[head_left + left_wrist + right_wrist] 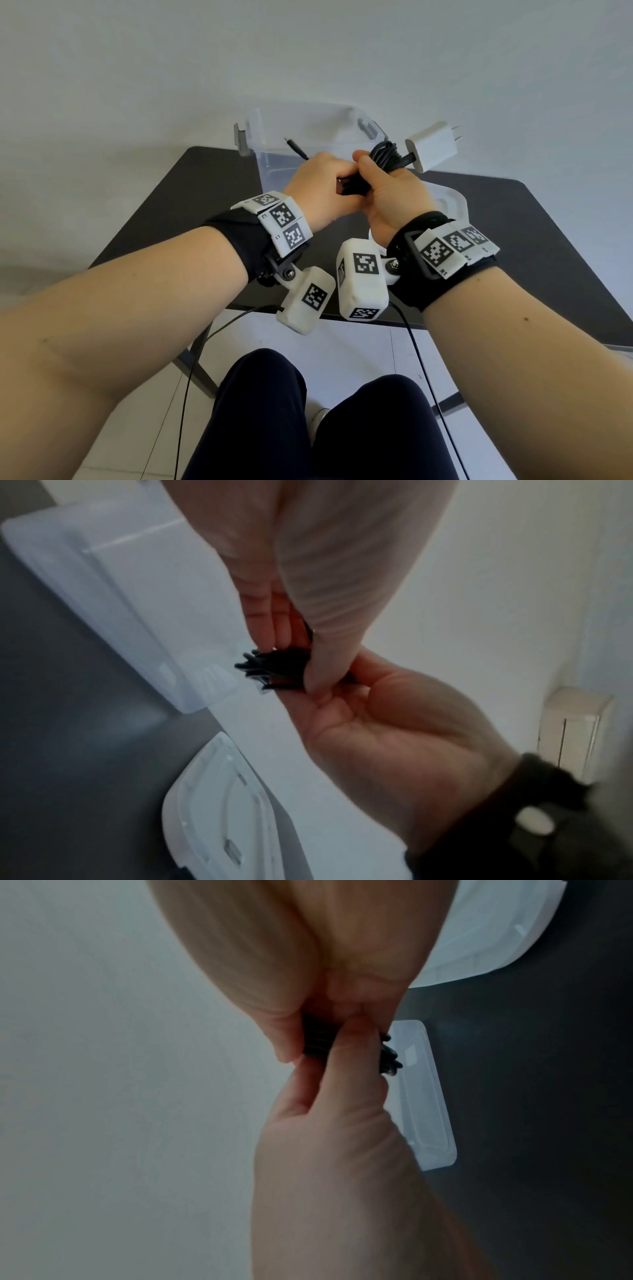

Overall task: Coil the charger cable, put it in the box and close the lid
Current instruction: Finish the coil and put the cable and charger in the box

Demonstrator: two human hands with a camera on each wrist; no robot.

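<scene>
The black charger cable (385, 154) is wound into a tight bundle and held in the air in front of the clear plastic box (274, 137). My left hand (325, 181) grips the bundle's near end, and my right hand (383, 185) grips it beside the left. The white plug adapter (431, 145) sticks out to the right past my right hand. A loose cable tip (295, 148) pokes out beyond my left hand. In the left wrist view the bundle's loops (274, 669) fan out between both hands. The box lid (450, 202) lies on the table under my right hand.
The dark table (531, 222) carries the open box at its far edge and the lid to the right. A pale wall stands behind it. My knees and two thin black camera leads (191, 359) are below the table's near edge.
</scene>
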